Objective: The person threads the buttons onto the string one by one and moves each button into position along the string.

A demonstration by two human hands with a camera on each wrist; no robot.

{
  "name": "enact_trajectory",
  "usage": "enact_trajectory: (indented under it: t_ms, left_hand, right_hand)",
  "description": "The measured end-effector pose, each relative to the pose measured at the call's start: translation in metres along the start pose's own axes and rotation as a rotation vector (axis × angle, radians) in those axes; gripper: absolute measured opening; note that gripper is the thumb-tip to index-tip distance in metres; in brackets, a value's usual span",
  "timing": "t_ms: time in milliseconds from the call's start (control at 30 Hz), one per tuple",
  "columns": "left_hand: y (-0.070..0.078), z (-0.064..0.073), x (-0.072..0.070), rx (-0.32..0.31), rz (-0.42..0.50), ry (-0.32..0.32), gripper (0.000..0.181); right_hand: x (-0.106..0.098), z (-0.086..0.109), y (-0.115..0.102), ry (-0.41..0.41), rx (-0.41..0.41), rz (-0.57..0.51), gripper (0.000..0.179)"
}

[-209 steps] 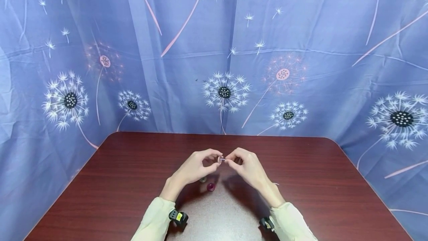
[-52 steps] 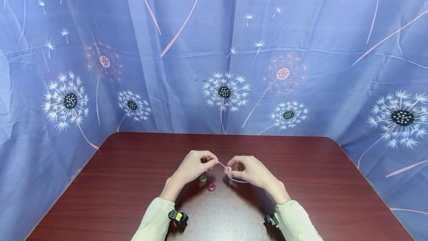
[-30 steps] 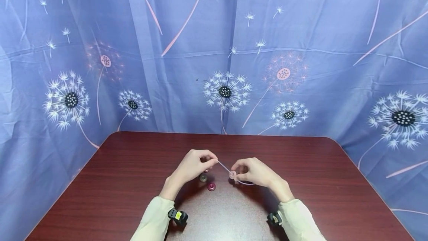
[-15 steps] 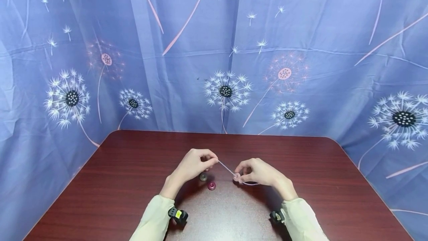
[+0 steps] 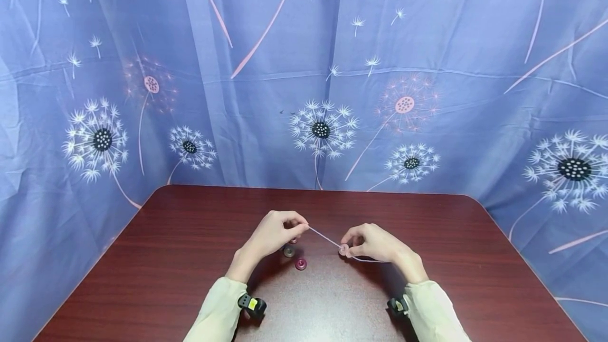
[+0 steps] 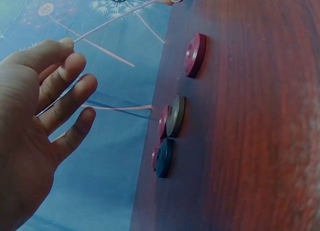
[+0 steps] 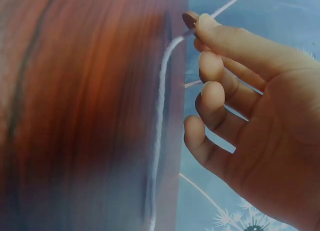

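My left hand [image 5: 273, 234] pinches one end of a pale lilac cord [image 5: 324, 236] between thumb and forefinger. The cord runs taut and slanting down to a pale pink button [image 5: 343, 249], passes through it, and trails on behind. My right hand [image 5: 380, 244] pinches that button by its edge, low over the table. In the right wrist view the trailing cord [image 7: 161, 91] bends down along the tabletop. Below the left hand lie a dark red button [image 6: 195, 55], a grey-green button [image 6: 175, 116] and a blue button [image 6: 164, 158], with other reddish buttons partly hidden behind them.
The dark reddish-brown wooden table [image 5: 190, 278] has rounded far corners. Behind it hangs a blue curtain [image 5: 256, 136] printed with dandelions, which also covers both sides. Each wrist wears a small black camera [image 5: 253, 306].
Seven seconds ago the left hand held the button and the right the cord tip; the grips have swapped. Lately the right hand has slid the button rightward, lengthening the cord between the hands.
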State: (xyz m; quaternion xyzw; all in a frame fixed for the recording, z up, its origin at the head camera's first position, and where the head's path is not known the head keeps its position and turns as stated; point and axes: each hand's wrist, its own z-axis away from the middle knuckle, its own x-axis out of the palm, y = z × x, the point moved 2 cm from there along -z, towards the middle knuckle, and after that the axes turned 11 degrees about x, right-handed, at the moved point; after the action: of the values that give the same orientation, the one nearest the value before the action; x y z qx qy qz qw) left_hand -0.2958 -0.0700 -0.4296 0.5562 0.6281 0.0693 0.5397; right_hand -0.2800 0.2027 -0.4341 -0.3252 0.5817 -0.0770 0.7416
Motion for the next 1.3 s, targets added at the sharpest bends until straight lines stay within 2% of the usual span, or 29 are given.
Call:
enact_trajectory:
  t_ms: [533,867,1300]
  left_hand:
    - [-0.002,0.001,-0.004,-0.001,0.012,0.017,0.007]
    - [0.0,0.0,-0.009,0.022,-0.087,0.058,0.004]
    - [-0.004,0.001,-0.013,0.03,-0.091,0.082,0.008]
  right_hand:
    - [-0.005,0.002,0.005,0.011,0.025,0.008,0.015]
    - [-0.007,0.003,0.01,-0.007,0.027,0.006,0.013]
    - [-0.011,0.004,0.017,-0.014,0.036,0.022,0.016]
